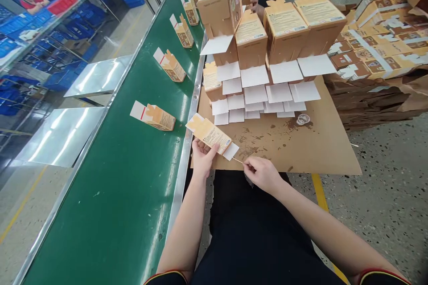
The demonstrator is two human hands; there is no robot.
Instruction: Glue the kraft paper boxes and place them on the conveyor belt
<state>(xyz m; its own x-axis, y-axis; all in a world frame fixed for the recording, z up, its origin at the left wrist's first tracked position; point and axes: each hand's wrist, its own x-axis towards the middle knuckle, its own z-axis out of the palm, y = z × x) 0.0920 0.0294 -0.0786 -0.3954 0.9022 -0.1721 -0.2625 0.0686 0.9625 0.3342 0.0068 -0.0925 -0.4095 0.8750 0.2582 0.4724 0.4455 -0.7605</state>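
My left hand (204, 156) grips a small tan carton (211, 137) near the table's front left corner, thumb on its printed face. White flaps stick out at both ends of this carton. Between the fingertips of my right hand (262, 173) is a thin wooden stick (237, 160), its far end at the carton's lower white flap. Whether the stick touches the flap I cannot tell. Behind my hands, stacked tan cartons (287, 31) stand with white flaps jutting toward me. A small clear dish (303, 119) sits on the brown cardboard (321, 147) among dark wet spots.
On my left runs a green conveyor belt (133, 187) with a metal edge, carrying a line of cartons (160, 118). Bundled flat cartons (377, 53) are piled at right. A person's hand (256, 2) shows behind the stack. Metal side tables (63, 133) adjoin the belt.
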